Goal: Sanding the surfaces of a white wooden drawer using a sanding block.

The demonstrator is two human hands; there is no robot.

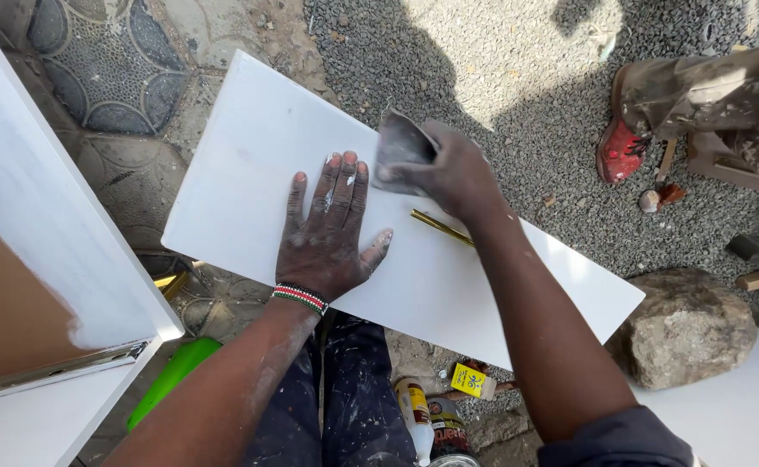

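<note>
Two hands work on one white panel [250,173], which lies across the person's lap over gravel. The left hand [326,229] presses flat near the panel's middle, fingers spread apart and dusted white. The right hand [449,173], just beside it toward the panel's far edge, has its fingers clamped on a folded sheet of sandpaper [401,147] held against the surface. A yellow pencil [442,228] lies on the panel just below that hand. The panel looks evenly white and smooth already, so the sanding seems well along; how much remains cannot be told.
</note>
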